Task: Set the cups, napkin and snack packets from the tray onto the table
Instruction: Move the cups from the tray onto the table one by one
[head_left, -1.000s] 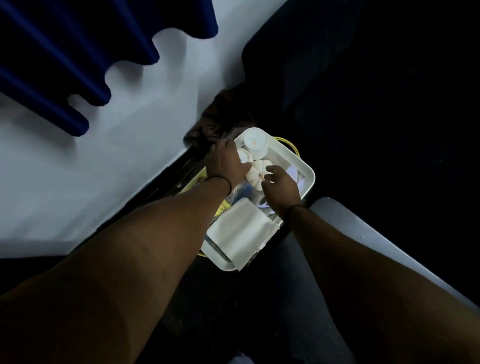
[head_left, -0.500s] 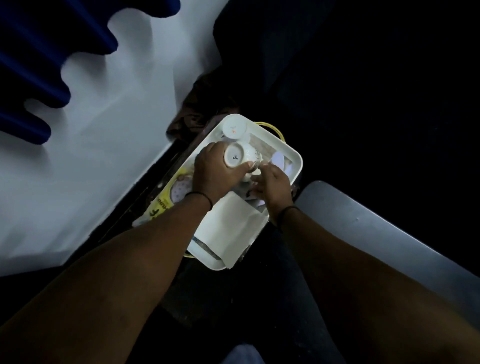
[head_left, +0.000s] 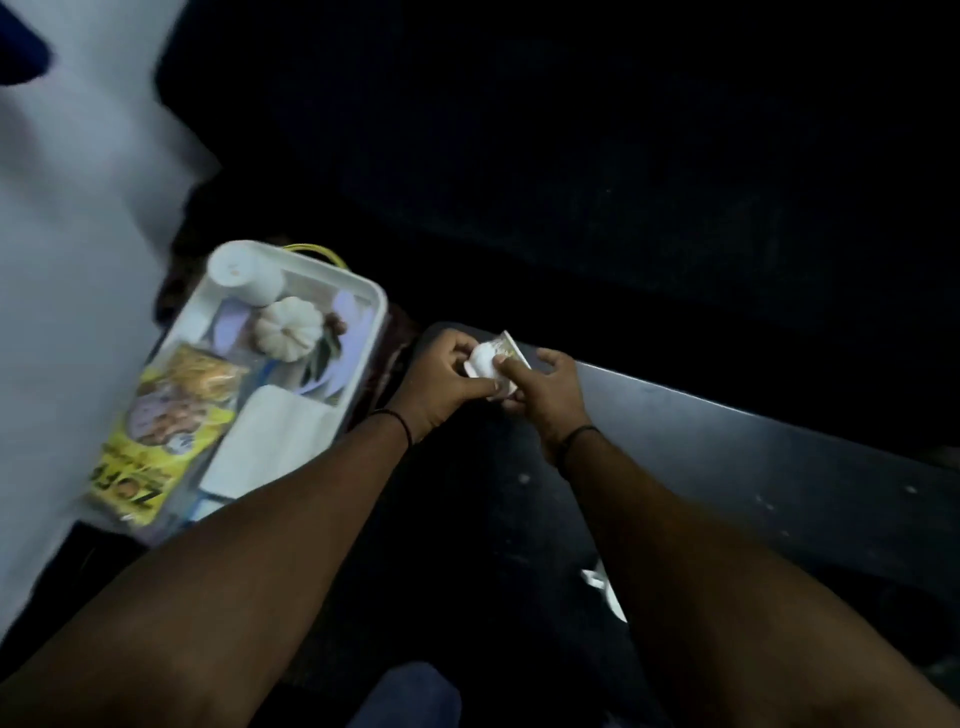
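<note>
Both hands, left (head_left: 447, 379) and right (head_left: 545, 389), grip one small cup (head_left: 482, 361) over the grey table (head_left: 753, 457). The white tray (head_left: 382, 306) sits beside it, against a pale wall (head_left: 78, 208) in a dark room.

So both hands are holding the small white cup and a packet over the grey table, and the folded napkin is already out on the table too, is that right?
Not quite. The head view shows the folded napkin in the white tray, beside the yellow snack packet. The rest stands: left hand and right hand hold the small white cup and a packet over the grey table.
</note>
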